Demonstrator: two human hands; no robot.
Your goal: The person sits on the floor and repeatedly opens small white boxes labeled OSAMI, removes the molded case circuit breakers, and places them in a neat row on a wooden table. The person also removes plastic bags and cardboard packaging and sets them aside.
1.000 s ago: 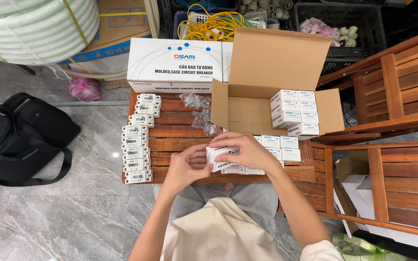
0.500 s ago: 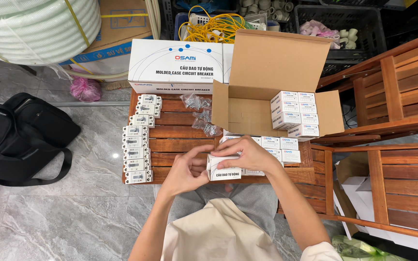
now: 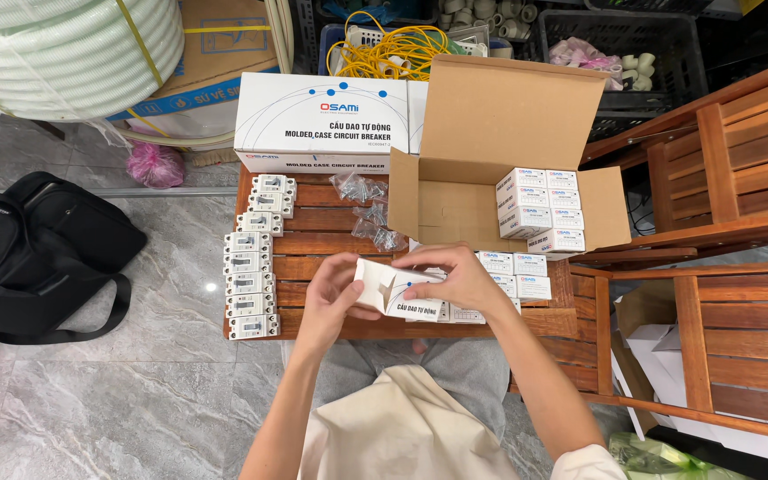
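A small white carton (image 3: 397, 293) with its end flaps open is held over the near edge of a slatted wooden table (image 3: 331, 244). My left hand (image 3: 329, 298) grips its left end and my right hand (image 3: 457, 277) covers its top right. A row of several white circuit breakers (image 3: 251, 271) lies along the table's left edge. An open brown cardboard box (image 3: 500, 151) at the table's right holds stacked small white cartons (image 3: 540, 209); a few more cartons (image 3: 517, 274) lie beside my right hand. Small clear bags of screws (image 3: 366, 209) lie mid-table.
A large white printed box (image 3: 322, 124) stands at the table's far side. A black bag (image 3: 37, 253) rests on the marble floor at left. Wooden chairs (image 3: 713, 231) crowd the right. Coiled white hose (image 3: 64, 44), yellow cable (image 3: 393, 49) and crates fill the back.
Both hands have lifted the small carton off the pile towards me, and its end flaps now stand open.
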